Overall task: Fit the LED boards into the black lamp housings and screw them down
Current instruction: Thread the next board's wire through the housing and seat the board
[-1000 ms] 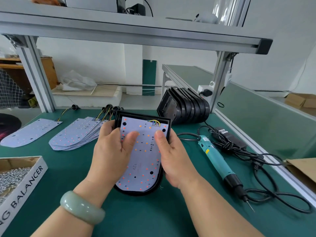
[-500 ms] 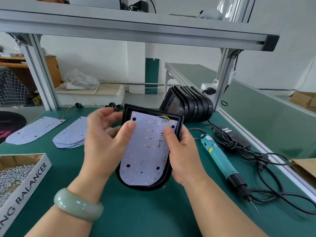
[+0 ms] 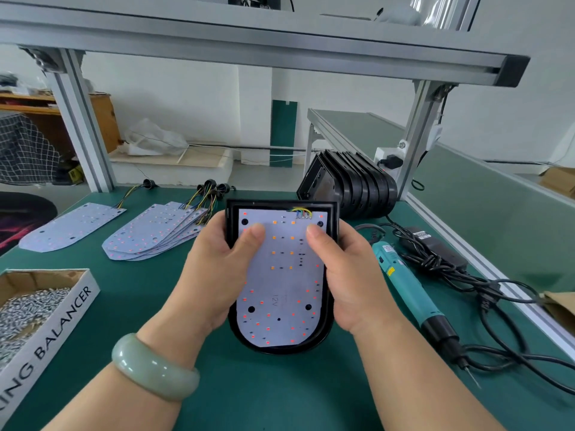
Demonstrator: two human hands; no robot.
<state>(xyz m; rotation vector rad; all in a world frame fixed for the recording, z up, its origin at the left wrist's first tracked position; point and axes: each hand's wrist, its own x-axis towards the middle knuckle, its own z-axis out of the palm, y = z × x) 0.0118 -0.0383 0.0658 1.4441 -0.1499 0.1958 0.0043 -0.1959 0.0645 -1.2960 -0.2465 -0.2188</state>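
Left hand (image 3: 214, 275) is regripping the housing (image 3: 280, 348);
right hand (image 3: 348, 275) is clamping too, thumbs seating the LED board (image 3: 280, 284); screwing is nearing.

The housing (image 3: 280, 348) is seen to be smooth black plastic with a slight sheen, and the board (image 3: 280, 287) a flat, matt white sheet. The desk (image 3: 280, 393) is covered in a matt green mat. The frame (image 3: 249, 38) is made of dull grey extruded metal. A glossy, smooth pale green bangle (image 3: 154, 368) is worn. Shiny metal screws (image 3: 25, 309) are held in a cardboard box (image 3: 59, 325). The screwdriver (image 3: 407, 287) is cased in teal and black plastic.
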